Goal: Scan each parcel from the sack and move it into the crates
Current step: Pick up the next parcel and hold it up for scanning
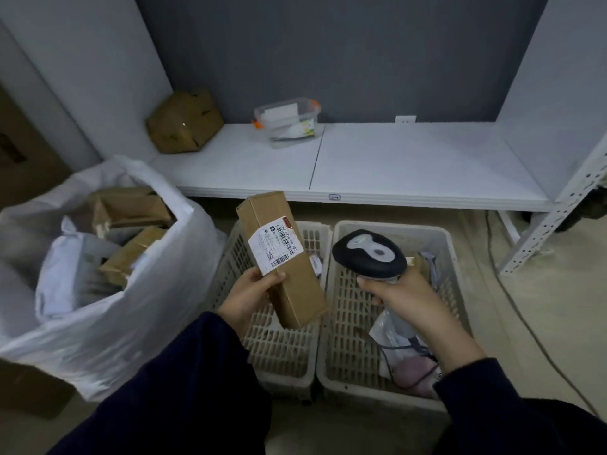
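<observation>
Parcel in hand: long brown cardboard box with white barcode label (281,257), gripped by left hand (249,295) above left cream perforated plastic crate (279,349), label up; right hand (412,302) grips black-and-grey handheld scanner (369,254) just beside it. Scan apparently under way, box not yet crated. White plastic sack (108,310) holds many parcels; right crate (354,310) holds a few.

Sack (98,274) left of two crates (345,372); shelf (394,165) behind.
</observation>
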